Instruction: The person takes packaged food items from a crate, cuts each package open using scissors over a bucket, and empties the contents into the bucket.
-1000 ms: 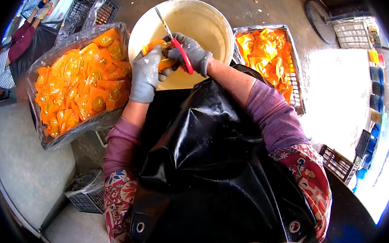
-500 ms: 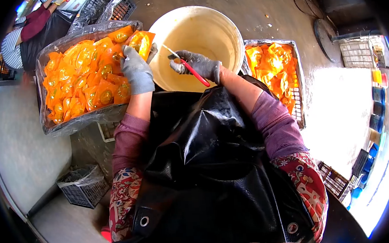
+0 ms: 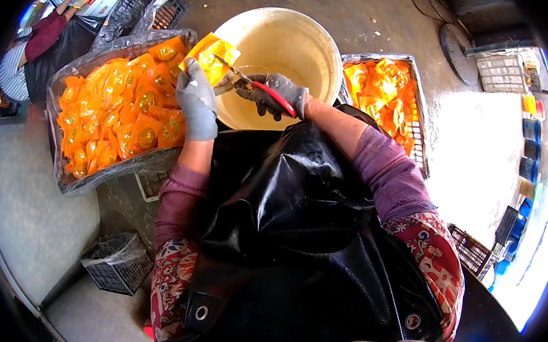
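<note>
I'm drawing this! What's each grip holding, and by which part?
The left grip holds an orange packet near its lower edge, the right grip scissors by the red handles.

1. A bucket (image 3: 293,55) stands before the person (image 3: 302,231), just beside the packet crate's (image 3: 120,169) right edge.
2. In that crate, packets (image 3: 107,121) reach the near edge.
3. Wrappers (image 3: 381,88) lie in another crate (image 3: 417,142), right of the bucket.
4. Third crate (image 3: 119,273): nearer, left.
</note>
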A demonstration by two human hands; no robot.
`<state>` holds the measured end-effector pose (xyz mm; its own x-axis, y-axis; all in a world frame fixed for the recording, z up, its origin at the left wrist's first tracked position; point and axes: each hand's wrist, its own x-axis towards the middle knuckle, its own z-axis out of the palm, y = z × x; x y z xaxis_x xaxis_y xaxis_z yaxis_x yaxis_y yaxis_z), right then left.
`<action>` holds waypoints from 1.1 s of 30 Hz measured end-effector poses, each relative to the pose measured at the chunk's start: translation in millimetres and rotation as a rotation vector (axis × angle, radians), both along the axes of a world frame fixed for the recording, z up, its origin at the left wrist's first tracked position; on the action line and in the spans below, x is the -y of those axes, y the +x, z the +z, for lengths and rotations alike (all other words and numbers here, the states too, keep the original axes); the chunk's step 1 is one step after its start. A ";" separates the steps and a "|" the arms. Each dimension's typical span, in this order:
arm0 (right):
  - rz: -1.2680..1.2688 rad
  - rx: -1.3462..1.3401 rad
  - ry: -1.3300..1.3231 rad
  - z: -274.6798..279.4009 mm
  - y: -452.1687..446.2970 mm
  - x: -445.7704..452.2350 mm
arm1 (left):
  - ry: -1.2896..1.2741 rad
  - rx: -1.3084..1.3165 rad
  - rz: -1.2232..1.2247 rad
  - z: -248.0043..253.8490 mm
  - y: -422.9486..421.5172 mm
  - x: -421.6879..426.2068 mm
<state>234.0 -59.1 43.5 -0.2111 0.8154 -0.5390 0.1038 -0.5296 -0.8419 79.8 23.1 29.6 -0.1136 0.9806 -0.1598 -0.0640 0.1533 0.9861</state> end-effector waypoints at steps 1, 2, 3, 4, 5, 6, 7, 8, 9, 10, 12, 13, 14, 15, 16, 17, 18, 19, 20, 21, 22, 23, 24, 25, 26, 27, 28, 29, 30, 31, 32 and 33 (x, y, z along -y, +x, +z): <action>-0.019 0.015 0.029 -4.8 -2.2 -0.1 | 0.029 -0.160 0.003 1.5 -1.8 2.0; -0.036 0.032 0.060 -9.0 -6.3 -1.5 | 0.059 -0.318 0.009 6.4 -2.8 4.0; -0.051 0.050 0.091 -10.8 -8.7 -3.5 | 0.016 -0.265 -0.013 11.6 -1.9 7.6; -0.075 0.045 0.135 -10.7 -9.8 -3.4 | -0.028 -0.212 -0.035 17.8 1.3 12.6; -0.079 0.011 0.142 -17.6 -8.3 -6.0 | -0.076 -0.160 -0.060 21.8 3.3 16.0; -0.086 -0.023 0.147 -29.6 -6.0 -9.8 | 0.156 -0.410 -0.086 3.3 -1.4 6.1; -0.096 -0.059 0.151 -39.1 -3.9 -10.3 | 0.080 -0.355 -0.090 -13.8 -5.0 3.4; -0.067 0.049 0.156 -30.6 -2.8 -9.9 | 0.004 -0.299 -0.094 -3.6 -0.5 6.3; -0.054 0.058 0.114 -20.7 -0.5 -7.7 | -0.071 -0.243 -0.096 1.7 2.9 7.6; -0.040 0.067 0.072 -10.7 2.0 -4.1 | -0.078 -0.233 -0.100 -2.3 2.9 5.2; -0.015 0.094 0.011 -11.2 4.4 -2.6 | -0.090 -0.215 -0.103 -9.4 0.7 -1.8; -0.024 0.077 0.013 -9.8 4.2 -2.7 | -0.104 -0.235 -0.097 -11.8 -0.8 -3.2; -0.034 0.059 0.013 -7.2 4.3 -2.5 | -0.119 -0.256 -0.092 -8.7 -0.4 -3.6; -0.044 0.043 0.012 -6.4 4.3 -2.4 | -0.135 -0.275 -0.088 -7.8 -0.1 -3.8; -0.043 0.069 0.080 -19.0 4.3 -5.4 | 0.008 -0.340 -0.127 -12.8 -1.8 -3.2; -0.041 0.094 0.148 -29.5 1.8 -10.5 | 0.151 -0.405 -0.164 -17.8 -4.4 -1.4; -0.040 0.117 0.216 -38.1 0.0 -13.0 | 0.295 -0.471 -0.201 -21.5 -6.9 -0.2; -0.029 0.116 0.162 -45.2 1.8 -12.3 | 0.280 -0.496 -0.208 -23.7 -9.2 -0.2; -0.021 0.117 0.109 -25.7 2.0 -10.5 | 0.266 -0.518 -0.216 -19.6 -8.9 0.5; -0.012 0.122 0.060 -14.0 4.0 -9.4 | 0.256 -0.537 -0.224 -16.9 -7.0 -0.3; 0.009 0.138 0.033 -14.0 6.6 -8.2 | 0.225 -0.534 -0.238 -18.6 -6.7 -3.1; 0.009 0.134 0.030 -10.7 7.3 -8.0 | 0.192 -0.532 -0.249 -23.3 -9.6 -7.1; 0.012 0.128 0.027 -6.0 7.1 -8.3 | 0.156 -0.532 -0.259 -27.5 -13.4 -10.3; 0.013 0.121 0.021 -4.3 6.7 -7.4 | 0.118 -0.532 -0.271 -32.3 -16.7 -11.1; 0.018 0.082 0.028 -11.8 8.9 -7.6 | 0.159 -0.538 -0.287 -30.7 -17.0 -9.0; 0.019 0.082 0.082 -21.0 10.4 -8.5 | 0.200 -0.542 -0.302 -26.6 -16.5 -6.6; 0.020 0.081 0.137 -30.2 11.6 -9.4 | 0.241 -0.547 -0.317 -24.8 -16.3 -5.1; 0.020 0.077 0.192 -32.4 11.0 -9.6 | 0.332 -0.654 -0.329 -26.3 -18.2 -5.7; -0.001 -0.012 0.128 -32.7 10.7 -9.0 | 0.423 -0.761 -0.343 -27.8 -21.2 -7.3; 0.017 -0.005 0.095 -29.9 12.2 -8.3 | 0.518 -0.865 -0.354 -27.9 -21.7 -8.7; 0.039 0.007 0.066 -21.3 14.4 -8.8 | 0.362 -0.661 -0.324 -22.8 -16.0 -7.8; 0.064 0.017 0.036 -12.1 15.0 -8.4 | 0.206 -0.456 -0.291 -13.7 -8.7 -3.9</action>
